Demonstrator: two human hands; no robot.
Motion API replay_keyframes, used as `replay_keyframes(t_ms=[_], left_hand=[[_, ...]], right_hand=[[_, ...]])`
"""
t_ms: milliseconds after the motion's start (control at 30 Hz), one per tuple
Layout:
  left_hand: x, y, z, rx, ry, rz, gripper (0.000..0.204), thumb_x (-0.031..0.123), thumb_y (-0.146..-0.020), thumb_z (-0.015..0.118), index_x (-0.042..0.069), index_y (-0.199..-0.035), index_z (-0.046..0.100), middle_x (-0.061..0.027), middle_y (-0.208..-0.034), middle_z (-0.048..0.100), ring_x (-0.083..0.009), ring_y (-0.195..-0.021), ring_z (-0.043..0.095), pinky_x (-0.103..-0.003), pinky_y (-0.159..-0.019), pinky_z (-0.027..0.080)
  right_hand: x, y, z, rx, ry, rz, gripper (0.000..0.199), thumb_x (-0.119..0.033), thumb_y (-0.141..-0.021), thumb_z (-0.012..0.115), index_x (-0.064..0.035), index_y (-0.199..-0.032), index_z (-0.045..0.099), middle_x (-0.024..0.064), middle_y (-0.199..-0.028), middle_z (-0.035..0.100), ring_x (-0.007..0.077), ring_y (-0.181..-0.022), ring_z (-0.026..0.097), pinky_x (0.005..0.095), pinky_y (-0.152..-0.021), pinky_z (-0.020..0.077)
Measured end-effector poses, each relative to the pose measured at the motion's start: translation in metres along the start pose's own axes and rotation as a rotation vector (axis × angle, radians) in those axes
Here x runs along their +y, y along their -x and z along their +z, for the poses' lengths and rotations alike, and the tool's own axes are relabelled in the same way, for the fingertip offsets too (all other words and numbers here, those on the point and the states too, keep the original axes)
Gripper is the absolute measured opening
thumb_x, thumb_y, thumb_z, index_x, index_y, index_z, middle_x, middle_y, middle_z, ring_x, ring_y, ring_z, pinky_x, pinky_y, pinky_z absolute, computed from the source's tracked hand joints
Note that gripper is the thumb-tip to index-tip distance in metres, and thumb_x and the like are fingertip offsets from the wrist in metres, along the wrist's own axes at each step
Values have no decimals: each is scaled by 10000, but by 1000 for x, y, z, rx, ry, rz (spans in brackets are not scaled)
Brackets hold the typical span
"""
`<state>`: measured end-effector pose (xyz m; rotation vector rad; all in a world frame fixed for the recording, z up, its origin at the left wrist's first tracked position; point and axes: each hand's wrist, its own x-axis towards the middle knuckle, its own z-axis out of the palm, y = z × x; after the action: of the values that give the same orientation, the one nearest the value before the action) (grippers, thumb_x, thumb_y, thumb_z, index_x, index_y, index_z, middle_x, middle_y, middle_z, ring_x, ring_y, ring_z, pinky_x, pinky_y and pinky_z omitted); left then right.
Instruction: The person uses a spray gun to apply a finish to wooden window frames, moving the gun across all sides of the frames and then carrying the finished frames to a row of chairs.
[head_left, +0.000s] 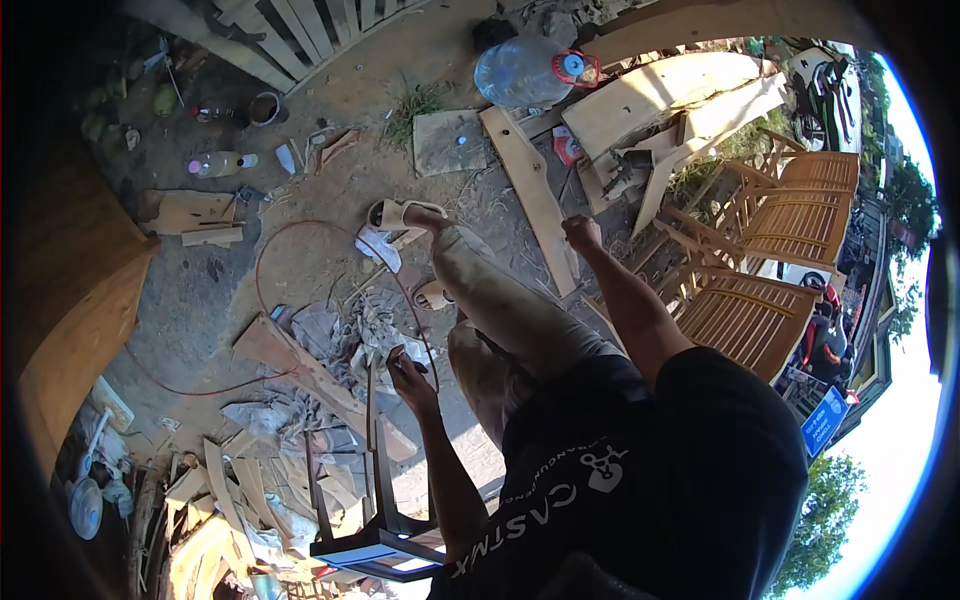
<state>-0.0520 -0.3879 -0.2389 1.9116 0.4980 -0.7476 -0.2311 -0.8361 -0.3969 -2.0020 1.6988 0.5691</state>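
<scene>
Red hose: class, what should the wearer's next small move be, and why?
Probably nudge the hose aside with the left hand, the nearer one, before taking a step. Its loop runs close beside the sandals, so it could trip the wearer. Whether that hand holds something is hard to tell.

1. Left of the person's left hand, passage lies over the grey earth ground, crossed by a thin reddish-brown looping hose.
2. Near that hand, a dark frame with upright legs blocks the way; crumpled grey cloths lie beyond it.
3. On the left, a large brown curved wooden panel stands like a wall.
4. Between the hands, the person's khaki-trousered leg obstructs direct crossing.
5. Right of the right hand, brown slatted wooden chairs limit reach.
6. Far off, a bulky clear plastic jug stands in the way.
</scene>
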Motion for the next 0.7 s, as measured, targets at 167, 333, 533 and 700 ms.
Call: replay_keyframes(t_ms=[167,333,533,700], left_hand=[[-5,16,31,3,-31,73,208,192,-1096,454,26,-1192,534,-34,-859,458,-124,-743,432,-296,-662,393],[-21,-10,105,-79,-135,22,169,215,-1098,470,100,-1170,571,25,-736,463,-61,-581,411,-230,-466,301],[-48,-35,207,-281,-312,-72,148,168,-1080,514,72,-1162,591,11,-807,469,-73,-677,432,-243,-598,374],[-37,-39,249,-397,-521,-26,157,117,-1068,515,53,-1180,603,2,-893,525,-80,-706,441,-255,-644,399]], right_hand=[[86,-54,-32,49,66,150,592,-554,-822,748,-78,-1173,735,191,-1179,721,360,-1122,684,442,-979,536],[188,-160,-44,77,45,282,882,-642,-787,777,-2,-1353,561,237,-1330,637,376,-1259,601,447,-1057,479],[268,-294,-15,235,27,262,1099,-680,-729,806,60,-1444,421,300,-1380,575,431,-1283,571,462,-1067,470],[280,-359,-5,53,-165,189,928,-612,-721,840,43,-1320,571,274,-1228,676,408,-1184,638,449,-1004,483]])
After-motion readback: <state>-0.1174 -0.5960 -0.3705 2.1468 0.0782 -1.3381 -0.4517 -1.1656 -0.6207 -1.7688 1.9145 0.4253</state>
